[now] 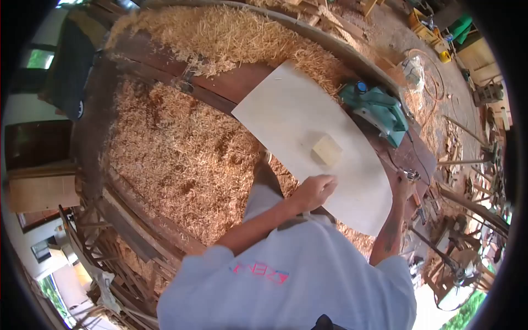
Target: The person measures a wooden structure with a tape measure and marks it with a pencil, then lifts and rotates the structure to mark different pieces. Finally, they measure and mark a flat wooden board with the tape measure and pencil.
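A pale board [352,187] lies across the workbench in front of me. On it stands a small light wooden block [328,150]. My left hand [314,192] is over the board's near edge, just short of the block. Its fingers are half curled and apart, and I see nothing in them. Off the board's right side, my right hand [405,187] is closed around a small shiny metal tool [411,175], whose exact kind I cannot make out. A green electric hand planer [379,113] rests beyond the board's far right edge, with its cord trailing toward my right hand.
Wood shavings [176,148] are heaped on the left and along the bench's far side [231,36]. A yellow crate [423,27] with tools stands at the far right. Scrap wood [456,137] litters the floor. A stack of timber [110,236] is at lower left.
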Available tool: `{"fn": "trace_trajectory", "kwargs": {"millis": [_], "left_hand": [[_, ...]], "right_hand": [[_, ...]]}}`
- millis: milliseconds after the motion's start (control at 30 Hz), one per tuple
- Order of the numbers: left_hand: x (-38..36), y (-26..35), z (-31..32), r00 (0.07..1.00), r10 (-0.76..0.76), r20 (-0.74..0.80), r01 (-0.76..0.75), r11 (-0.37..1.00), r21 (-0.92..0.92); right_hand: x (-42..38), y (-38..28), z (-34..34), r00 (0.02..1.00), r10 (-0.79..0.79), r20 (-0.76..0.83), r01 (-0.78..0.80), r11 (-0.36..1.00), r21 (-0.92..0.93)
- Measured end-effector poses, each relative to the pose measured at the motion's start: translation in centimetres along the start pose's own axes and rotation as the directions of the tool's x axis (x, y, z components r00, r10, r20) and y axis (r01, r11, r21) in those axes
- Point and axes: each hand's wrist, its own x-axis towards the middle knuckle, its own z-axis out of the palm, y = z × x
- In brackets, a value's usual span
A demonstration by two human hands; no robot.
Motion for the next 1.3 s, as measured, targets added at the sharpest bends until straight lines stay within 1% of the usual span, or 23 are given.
{"fn": "trace_trajectory", "kwargs": {"millis": [33, 67, 100, 167, 233, 300, 367, 400, 433, 500, 567, 633, 700, 733, 767, 833, 1000, 1067, 1100, 1133, 1167, 1233, 1300], "left_hand": [[1.7, 0.1, -1.3, 0.998, -0.007, 0.059, 0.007, 1.0, -0.004], [3.9, 0.1, -3.1, 0.992, -0.003, 0.123, 0.003, 1.0, -0.003], [5.3, 0.5, -4.7, 0.988, -0.023, 0.151, 0.028, 0.999, -0.031], [6.3, 1.4, -6.6, 0.968, -0.183, 0.172, 0.204, 0.972, -0.114], [7.1, 0.6, -9.3, 0.948, -0.232, 0.218, 0.27, 0.948, -0.166], [7.2, 1.0, -13.6, 0.852, -0.457, 0.255, 0.495, 0.861, -0.113], [6.8, -2.7, -17.3, 0.84, -0.515, 0.173, 0.543, 0.802, -0.249], [6.9, -3.1, -19.5, 0.789, -0.575, 0.216, 0.613, 0.709, -0.349], [7.1, -3.4, -21.5, 0.736, -0.624, 0.263, 0.667, 0.601, -0.44], [7.2, -3.8, -24.0, 0.746, -0.633, 0.207, 0.655, 0.639, -0.403], [7.7, -4.6, -26.0, 0.761, -0.633, 0.143, 0.635, 0.68, -0.365], [8.4, -7.1, -27.6, 0.817, -0.57, -0.088, 0.565, 0.822, -0.071], [9.7, -9.8, -29.2, 0.86, -0.31, -0.406, 0.401, 0.902, 0.16], [10.4, -10.0, -29.9, 0.836, -0.273, -0.476, 0.425, 0.871, 0.247], [10.4, -10.1, -30.0, 0.837, -0.278, -0.471, 0.427, 0.87, 0.245], [10.4, -10.7, -29.8, 0.916, -0.135, -0.379, 0.325, 0.804, 0.498], [10.1, -11.6, -28.3, 0.888, -0.141, -0.438, 0.376, 0.771, 0.514], [9.2, -11.8, -27.5, 0.867, 0.069, -0.493, 0.304, 0.711, 0.634], [8.6, -11.2, -26.5, 0.858, 0.065, -0.509, 0.32, 0.708, 0.63], [8.1, -10.3, -24.7, 0.846, 0.221, -0.485, 0.208, 0.701, 0.682], [7.4, -9.3, -22.7, 0.815, 0.37, -0.445, 0.096, 0.672, 0.734], [4.6, -10.2, -17.4, 0.967, 0.188, -0.174, -0.034, 0.768, 0.64], [3.9, -9.1, -12.4, 0.986, 0.139, 0.096, -0.162, 0.615, 0.771]], "right_hand": [[-1.9, -2.8, -2.6, 1.0, 0.017, 0.024, -0.016, 0.999, -0.027], [-3.2, -6.7, -5.0, 0.981, 0.188, -0.049, -0.139, 0.859, 0.493], [-4.9, -10.5, -7.4, 0.929, 0.368, -0.03, -0.159, 0.471, 0.868], [-8.2, -18.5, -11.5, 0.986, 0.132, 0.106, -0.168, 0.681, 0.713], [-8.6, -28.2, -14.0, 0.963, -0.212, 0.165, 0.108, 0.868, 0.485], [-9.4, -35.3, -12.4, 0.966, -0.165, 0.198, 0.04, 0.856, 0.516], [-8.9, -39.8, -11.0, 0.946, -0.209, 0.248, 0.046, 0.844, 0.534], [-8.4, -41.4, -10.4, 0.943, -0.204, 0.263, 0.037, 0.849, 0.528], [-7.8, -42.8, -9.8, 0.919, -0.303, 0.252, 0.124, 0.829, 0.545], [-7.2, -44.8, -8.8, 0.884, -0.401, 0.24, 0.211, 0.801, 0.561], [-6.7, -46.1, -7.9, 0.846, -0.427, 0.32, 0.19, 0.801, 0.567], [-6.7, -46.1, -7.3, 0.85, -0.405, 0.337, 0.172, 0.818, 0.549], [-7.6, -43.9, -5.7, 0.869, -0.36, 0.338, 0.189, 0.875, 0.446], [-8.3, -42.5, -5.5, 0.879, -0.335, 0.339, 0.187, 0.896, 0.403], [-9.1, -40.6, -5.5, 0.879, -0.331, 0.344, 0.182, 0.899, 0.399], [-10.4, -37.2, -5.7, 0.878, -0.29, 0.38, 0.161, 0.929, 0.334], [-11.2, -32.8, -7.0, 0.88, -0.247, 0.407, 0.153, 0.956, 0.251], [-11.2, -31.8, -6.9, 0.876, -0.265, 0.404, 0.181, 0.955, 0.235], [-11.1, -32.0, -7.0, 0.865, -0.281, 0.416, 0.204, 0.954, 0.222], [-11.0, -32.0, -7.1, 0.853, -0.296, 0.431, 0.225, 0.952, 0.21], [-10.9, -31.9, -7.2, 0.845, -0.309, 0.437, 0.233, 0.947, 0.219], [-10.8, -31.7, -7.4, 0.842, -0.302, 0.447, 0.244, 0.952, 0.185], [-10.5, -31.4, -7.3, 0.832, -0.324, 0.45, 0.266, 0.945, 0.188]]}}
